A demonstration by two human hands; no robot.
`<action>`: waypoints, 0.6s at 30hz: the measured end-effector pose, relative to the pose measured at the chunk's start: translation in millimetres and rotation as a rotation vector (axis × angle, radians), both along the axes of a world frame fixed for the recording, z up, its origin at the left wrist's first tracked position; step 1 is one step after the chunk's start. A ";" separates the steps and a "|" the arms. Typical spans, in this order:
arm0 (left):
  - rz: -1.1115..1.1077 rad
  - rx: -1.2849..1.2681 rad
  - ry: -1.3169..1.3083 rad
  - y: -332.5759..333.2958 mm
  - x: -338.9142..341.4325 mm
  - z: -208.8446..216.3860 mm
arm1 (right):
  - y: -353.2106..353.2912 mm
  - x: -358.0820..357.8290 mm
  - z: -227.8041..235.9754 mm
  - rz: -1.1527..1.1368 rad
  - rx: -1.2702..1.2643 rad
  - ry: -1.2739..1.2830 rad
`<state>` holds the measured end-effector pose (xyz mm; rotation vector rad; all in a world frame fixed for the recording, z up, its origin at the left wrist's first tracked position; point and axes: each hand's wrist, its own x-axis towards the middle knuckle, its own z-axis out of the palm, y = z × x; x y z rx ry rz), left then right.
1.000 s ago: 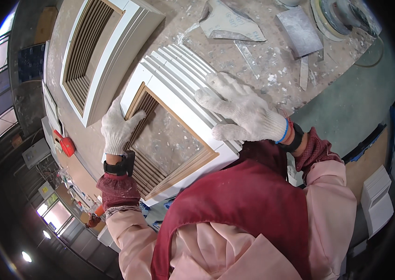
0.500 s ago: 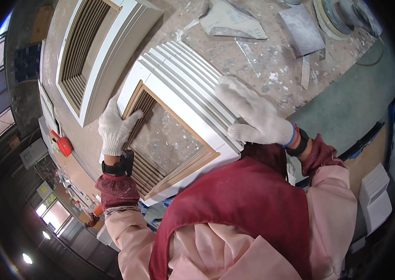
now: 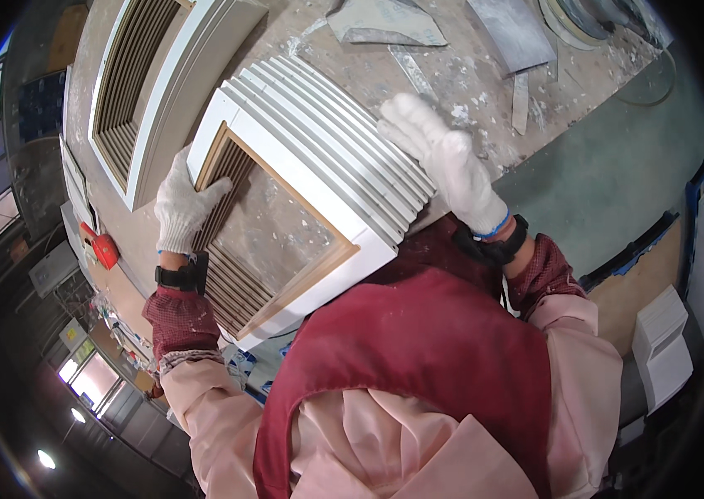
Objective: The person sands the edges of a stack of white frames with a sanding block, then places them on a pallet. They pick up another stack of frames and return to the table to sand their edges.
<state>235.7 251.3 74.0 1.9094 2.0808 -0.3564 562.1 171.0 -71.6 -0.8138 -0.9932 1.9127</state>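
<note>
A white frame [image 3: 315, 190] with a ridged outer side and a brown-edged rectangular opening rests tilted on the workbench [image 3: 518, 125] in front of me. Grooved inner walls show through the opening. My left hand [image 3: 182, 208], in a white knit glove, grips the frame's left side, its thumb over the inner edge and its fingers around the outside, partly hidden. Also gloved, my right hand [image 3: 452, 162] is flat with fingers stretched out along the far right edge of the ridged side. It holds nothing.
A second white frame [image 3: 165, 108] with a grooved inside lies at the far left. Torn sandpaper [image 3: 385, 22], a grey block [image 3: 510, 33] and a scraper-like strip [image 3: 520, 104] lie at the back. A red tool [image 3: 104, 249] is left; white pieces [image 3: 661, 353] stand right.
The frame has tipped so that more of its ridged side shows. My right hand has slid off the top of the ridges to their outer edge. My left hand keeps its grip.
</note>
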 end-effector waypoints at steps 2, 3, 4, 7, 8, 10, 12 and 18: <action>0.044 -0.040 -0.002 -1.1 0.6 -1.7 | -11.5 0.2 0.5 -0.298 0.157 0.391; 0.023 -0.019 -0.014 0.6 0.4 -4.3 | -11.1 0.5 3.6 -0.311 0.168 0.323; 0.023 -0.023 -0.013 0.4 0.5 -4.3 | -11.5 0.6 5.4 -0.312 0.165 0.323; 0.070 -0.042 0.001 0.7 0.2 -4.9 | -4.2 12.3 21.9 -0.148 0.826 -0.459; 0.071 -0.045 -0.002 1.4 0.2 -5.2 | -5.4 11.1 22.1 -0.144 0.824 -0.462; 0.045 -0.030 0.004 -1.7 0.7 -2.9 | -8.4 6.3 21.3 -0.145 0.848 -0.559; 0.035 -0.026 0.012 -2.5 -1.0 -4.4 | -8.5 5.3 20.1 -0.149 0.857 -0.557; 0.019 -0.022 -0.003 -2.0 -3.6 -4.9 | -6.4 5.1 22.6 -0.153 0.909 -0.584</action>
